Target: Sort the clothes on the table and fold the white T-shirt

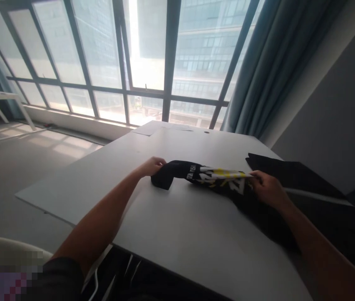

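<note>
Mid-fold step: L hand (153, 166) fingers pinched one end of black printed garment (202, 174), R hand (267, 187) fingers pinched other end, garment bunched lengthwise on white worktop (177, 234) near dark cloth (293, 171); next prob needs laying flat & smoothing.

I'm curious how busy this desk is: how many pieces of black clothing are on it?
2, as far as I can tell. One printed black garment is held between the left hand and right hand; more dark fabric lies at the table's right side. Others may be hidden.
</note>
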`<action>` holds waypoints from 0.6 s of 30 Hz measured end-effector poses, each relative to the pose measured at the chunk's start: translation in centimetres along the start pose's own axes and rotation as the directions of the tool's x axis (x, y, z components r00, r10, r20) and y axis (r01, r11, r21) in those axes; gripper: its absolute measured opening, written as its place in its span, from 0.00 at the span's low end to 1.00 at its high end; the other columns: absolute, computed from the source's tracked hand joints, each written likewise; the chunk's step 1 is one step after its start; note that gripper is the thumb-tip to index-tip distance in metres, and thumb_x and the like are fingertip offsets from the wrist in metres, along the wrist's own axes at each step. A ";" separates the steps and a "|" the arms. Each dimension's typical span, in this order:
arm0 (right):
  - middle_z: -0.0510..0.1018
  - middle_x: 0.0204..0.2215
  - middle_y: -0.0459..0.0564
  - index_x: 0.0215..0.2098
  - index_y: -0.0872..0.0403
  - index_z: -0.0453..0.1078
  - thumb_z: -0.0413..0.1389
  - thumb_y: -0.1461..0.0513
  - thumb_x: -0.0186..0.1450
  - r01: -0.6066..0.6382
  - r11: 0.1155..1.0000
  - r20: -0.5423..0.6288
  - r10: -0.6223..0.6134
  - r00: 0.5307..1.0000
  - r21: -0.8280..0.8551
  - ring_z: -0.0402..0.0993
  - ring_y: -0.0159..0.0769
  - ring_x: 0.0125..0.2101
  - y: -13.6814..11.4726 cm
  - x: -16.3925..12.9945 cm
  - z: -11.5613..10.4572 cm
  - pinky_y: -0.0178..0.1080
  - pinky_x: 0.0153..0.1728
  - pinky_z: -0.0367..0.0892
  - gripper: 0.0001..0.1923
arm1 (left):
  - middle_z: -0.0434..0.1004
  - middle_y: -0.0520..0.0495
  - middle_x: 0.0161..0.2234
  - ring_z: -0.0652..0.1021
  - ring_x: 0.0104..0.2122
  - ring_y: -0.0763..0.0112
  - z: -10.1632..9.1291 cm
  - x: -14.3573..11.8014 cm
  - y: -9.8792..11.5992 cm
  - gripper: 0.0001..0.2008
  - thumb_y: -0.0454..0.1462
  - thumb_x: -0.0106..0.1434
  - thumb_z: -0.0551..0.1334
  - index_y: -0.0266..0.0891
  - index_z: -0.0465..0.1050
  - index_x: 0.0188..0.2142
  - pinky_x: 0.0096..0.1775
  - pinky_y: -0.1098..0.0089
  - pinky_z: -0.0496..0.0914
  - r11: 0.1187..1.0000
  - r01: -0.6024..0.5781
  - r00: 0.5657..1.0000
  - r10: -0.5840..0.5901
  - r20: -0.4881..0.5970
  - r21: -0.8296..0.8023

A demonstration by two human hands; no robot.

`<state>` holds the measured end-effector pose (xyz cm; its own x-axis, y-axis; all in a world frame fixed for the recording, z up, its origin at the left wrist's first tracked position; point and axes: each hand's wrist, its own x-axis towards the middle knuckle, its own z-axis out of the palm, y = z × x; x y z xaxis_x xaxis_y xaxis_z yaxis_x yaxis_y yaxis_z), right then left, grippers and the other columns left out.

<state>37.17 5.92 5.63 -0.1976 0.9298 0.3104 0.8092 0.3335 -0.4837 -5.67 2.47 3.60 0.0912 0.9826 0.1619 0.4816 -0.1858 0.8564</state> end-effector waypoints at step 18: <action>0.73 0.23 0.46 0.28 0.54 0.71 0.58 0.44 0.61 0.496 0.703 -0.183 -0.475 0.861 0.510 0.69 0.34 0.24 -15.5 5.5 -1.8 0.36 0.25 0.65 0.22 | 0.74 0.35 0.57 0.72 0.56 0.46 5.0 -0.7 6.0 0.38 0.51 0.46 0.72 0.38 0.71 0.55 0.58 0.49 0.65 0.832 -0.372 0.832 0.495 -0.250 0.411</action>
<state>24.57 5.56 16.33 -0.4531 0.6134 0.6469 0.1882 0.7751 -0.6032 1.52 0.71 6.13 0.0964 0.7254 0.6815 0.7249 -0.5204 0.4514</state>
